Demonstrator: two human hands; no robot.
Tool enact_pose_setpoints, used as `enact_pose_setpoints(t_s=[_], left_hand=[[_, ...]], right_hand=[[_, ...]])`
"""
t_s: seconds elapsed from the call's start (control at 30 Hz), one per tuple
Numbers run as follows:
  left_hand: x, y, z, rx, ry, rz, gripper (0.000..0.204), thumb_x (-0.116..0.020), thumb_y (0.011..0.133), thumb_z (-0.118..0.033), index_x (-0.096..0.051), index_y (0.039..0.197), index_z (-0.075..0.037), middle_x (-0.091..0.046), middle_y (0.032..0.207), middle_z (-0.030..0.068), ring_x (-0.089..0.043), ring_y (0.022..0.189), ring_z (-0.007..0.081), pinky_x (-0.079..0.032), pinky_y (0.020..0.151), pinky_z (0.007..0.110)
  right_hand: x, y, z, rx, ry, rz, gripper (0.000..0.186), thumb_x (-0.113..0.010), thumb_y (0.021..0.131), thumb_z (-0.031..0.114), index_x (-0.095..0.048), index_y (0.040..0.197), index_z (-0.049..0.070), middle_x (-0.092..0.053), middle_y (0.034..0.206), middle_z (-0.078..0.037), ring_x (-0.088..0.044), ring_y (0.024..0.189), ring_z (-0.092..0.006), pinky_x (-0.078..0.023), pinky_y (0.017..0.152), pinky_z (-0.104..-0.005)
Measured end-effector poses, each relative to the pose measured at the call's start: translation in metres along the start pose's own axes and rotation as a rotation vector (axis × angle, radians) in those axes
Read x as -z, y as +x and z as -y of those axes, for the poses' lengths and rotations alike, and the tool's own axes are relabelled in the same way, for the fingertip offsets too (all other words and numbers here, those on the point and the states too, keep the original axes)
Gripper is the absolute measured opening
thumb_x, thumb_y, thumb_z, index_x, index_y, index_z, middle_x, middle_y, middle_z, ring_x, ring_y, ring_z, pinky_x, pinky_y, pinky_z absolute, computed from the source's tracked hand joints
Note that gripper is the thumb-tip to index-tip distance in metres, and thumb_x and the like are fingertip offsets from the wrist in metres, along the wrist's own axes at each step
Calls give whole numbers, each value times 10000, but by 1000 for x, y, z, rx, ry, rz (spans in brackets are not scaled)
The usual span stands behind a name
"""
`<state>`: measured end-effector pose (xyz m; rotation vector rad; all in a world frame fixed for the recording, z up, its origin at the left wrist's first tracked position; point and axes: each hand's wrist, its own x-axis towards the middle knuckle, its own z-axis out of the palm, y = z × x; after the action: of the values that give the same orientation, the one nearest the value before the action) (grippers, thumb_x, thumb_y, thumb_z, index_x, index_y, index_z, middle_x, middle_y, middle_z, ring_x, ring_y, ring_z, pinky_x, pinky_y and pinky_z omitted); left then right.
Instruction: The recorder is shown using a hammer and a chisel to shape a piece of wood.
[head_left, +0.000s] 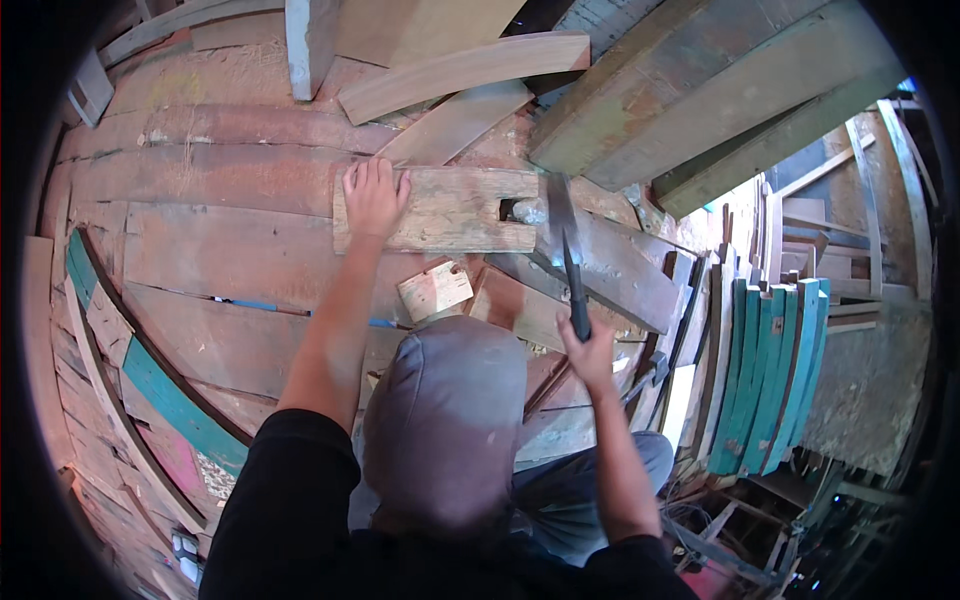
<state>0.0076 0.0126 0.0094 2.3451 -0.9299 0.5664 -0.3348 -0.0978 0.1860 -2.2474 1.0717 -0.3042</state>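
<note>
My left hand [373, 197] lies flat on the left part of a rough, pale wooden plank [450, 205], fingers pointing away from me. Near the plank's right end is a dark rectangular hole. My right hand [588, 347] is wrapped round the black handle of a long tool with a broad dark blade [562, 205]. Just right of the plank's end, that blade points away from me. Whether it is a machete or a saw, I cannot tell. Beneath it lies a grey, worn beam [620, 280]. A small pale wood block [436, 290] sits on the near side of the plank.
Heavy timbers [690, 100] lean across the far right. A curved board [470, 75] rests beyond the plank. Green-painted slats [765, 375] stand at the right, and a curved green strip [165, 385] lies at the left. Worn floorboards [220, 245] run underneath. My knee [650, 460] is bent at the right.
</note>
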Motion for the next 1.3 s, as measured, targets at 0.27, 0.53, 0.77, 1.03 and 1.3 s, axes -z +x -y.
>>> enact_pose_setpoints(t_s=[0.27,0.53,0.77,1.03,1.3], left_hand=[[-5,1,1,0,47,-8,304,-623,914,-359,-556,926,-63,-574,950,112,-556,974,273,-383,985,454],[-6,-1,0,18,41,16,314,-617,920,-370,-560,944,-61,-566,939,116,-552,972,277,-381,976,456],[-8,-5,-2,49,20,77,323,-588,938,-357,-550,982,-40,-560,988,121,-545,1014,284,-369,989,458],[-5,-4,4,15,42,82,301,-564,964,-350,-539,981,-51,-548,979,123,-536,1003,286,-354,988,453],[-3,0,-2,31,4,137,298,-581,950,-351,-552,991,-57,-548,957,121,-538,994,284,-363,968,459]], right_hand=[[26,28,-31,42,-228,215,229,-647,799,210,-616,846,-13,-592,713,-257,-605,694,-463,-487,653,-449],[56,-27,-89,-460,62,-48,342,-650,865,215,-546,625,-5,-516,506,-61,-503,443,-150,-394,460,-349],[50,-14,-77,-258,-132,-26,263,-690,818,205,-601,734,-28,-543,587,-157,-559,537,-220,-441,558,-400],[43,-22,-156,-169,-880,567,242,-687,849,346,-675,991,150,-712,855,-163,-699,806,-366,-564,730,-486],[29,3,-224,116,-567,481,304,-784,787,270,-715,975,41,-708,884,-205,-687,810,-367,-550,749,-446]])
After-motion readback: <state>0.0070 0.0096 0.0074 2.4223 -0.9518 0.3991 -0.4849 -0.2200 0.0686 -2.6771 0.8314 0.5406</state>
